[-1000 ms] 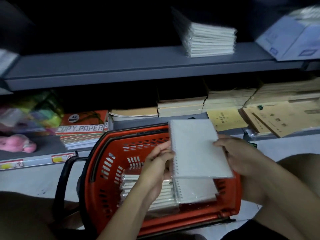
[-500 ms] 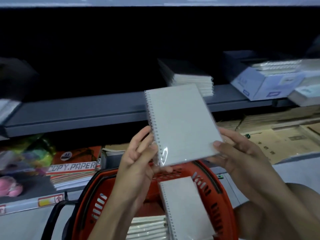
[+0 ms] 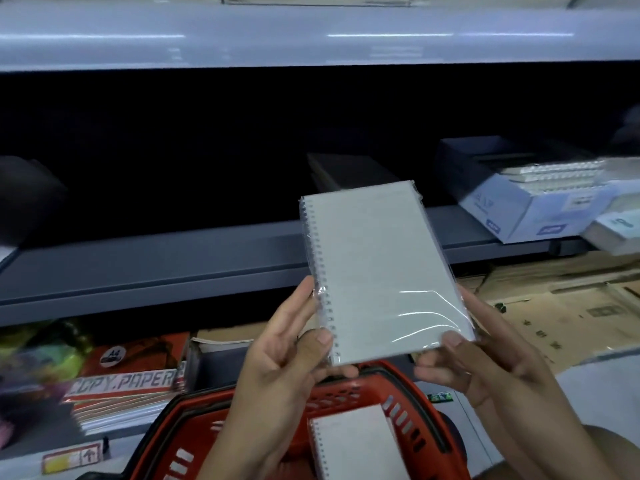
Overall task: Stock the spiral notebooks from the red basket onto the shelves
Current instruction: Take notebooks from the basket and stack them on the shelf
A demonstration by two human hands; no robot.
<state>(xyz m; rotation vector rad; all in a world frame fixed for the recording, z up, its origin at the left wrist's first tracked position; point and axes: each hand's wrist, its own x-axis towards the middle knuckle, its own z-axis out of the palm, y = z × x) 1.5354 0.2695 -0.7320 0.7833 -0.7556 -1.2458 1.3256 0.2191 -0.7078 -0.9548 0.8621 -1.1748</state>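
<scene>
Above basket (image 3: 408, 407), hands pinching wrapped notebook (image 3: 377, 271), shelf interior dark

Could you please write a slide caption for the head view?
Both hands hold a wrapped spiral notebook above the red basket.

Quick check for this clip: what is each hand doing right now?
Left hand: pinching the spiral edge of the plastic-wrapped grey spiral notebook.
Right hand: gripping the same notebook's lower right corner.

Dim scene, black shelf recess — edges blurred
</scene>
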